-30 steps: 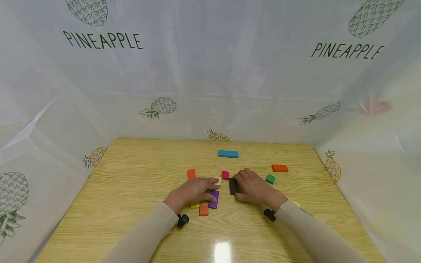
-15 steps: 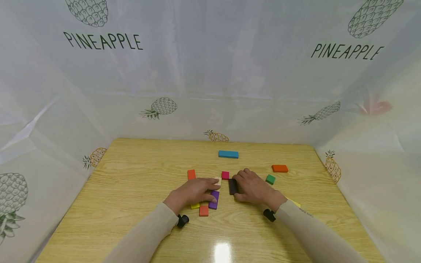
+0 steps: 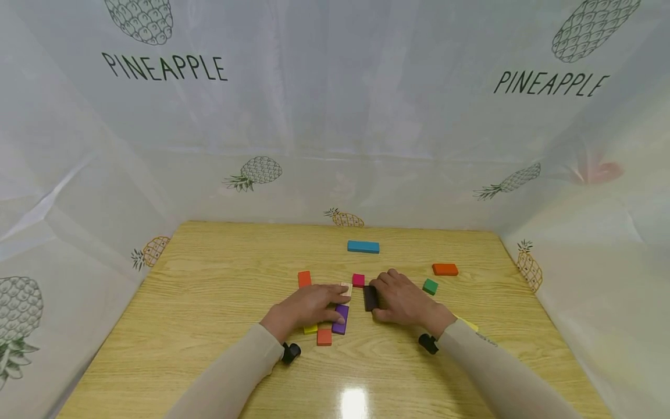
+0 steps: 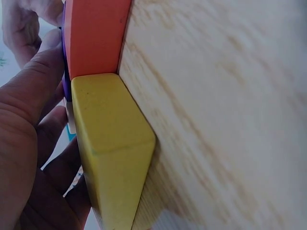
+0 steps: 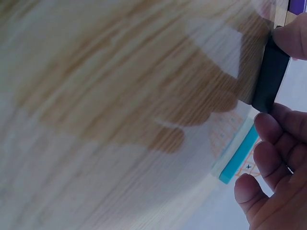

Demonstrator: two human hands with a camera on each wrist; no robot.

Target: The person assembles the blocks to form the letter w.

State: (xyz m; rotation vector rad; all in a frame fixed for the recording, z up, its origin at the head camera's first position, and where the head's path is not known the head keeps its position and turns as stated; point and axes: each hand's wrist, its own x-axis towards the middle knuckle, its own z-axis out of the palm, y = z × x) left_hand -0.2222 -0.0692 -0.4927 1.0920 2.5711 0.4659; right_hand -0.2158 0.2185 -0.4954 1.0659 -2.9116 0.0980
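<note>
My left hand (image 3: 311, 305) lies over a group of blocks, its thumb on a purple block (image 3: 339, 323) and its fingertips on a pale wooden block (image 3: 348, 290). Partly under that hand are an orange-red block (image 3: 305, 278) and a yellow block (image 4: 112, 124); a square red-orange block (image 3: 324, 337) sits in front. With thumb and fingertips at its two ends, my right hand (image 3: 405, 299) grips a black block (image 5: 271, 79), flat on the table to the right of the pale one. A small crimson block (image 3: 358, 280) sits just behind, between the hands.
Toward the back of the wooden table (image 3: 235, 250) lies a blue block (image 3: 363, 247). Farther right are an orange block (image 3: 445, 269) and a green block (image 3: 430, 286). A second yellow block (image 3: 467, 323) is mostly hidden by the right wrist. Pineapple-print sheeting (image 3: 335, 116) surrounds the table.
The black block and the right hand have shifted very slightly left. The left hand and the other blocks stay in place.
</note>
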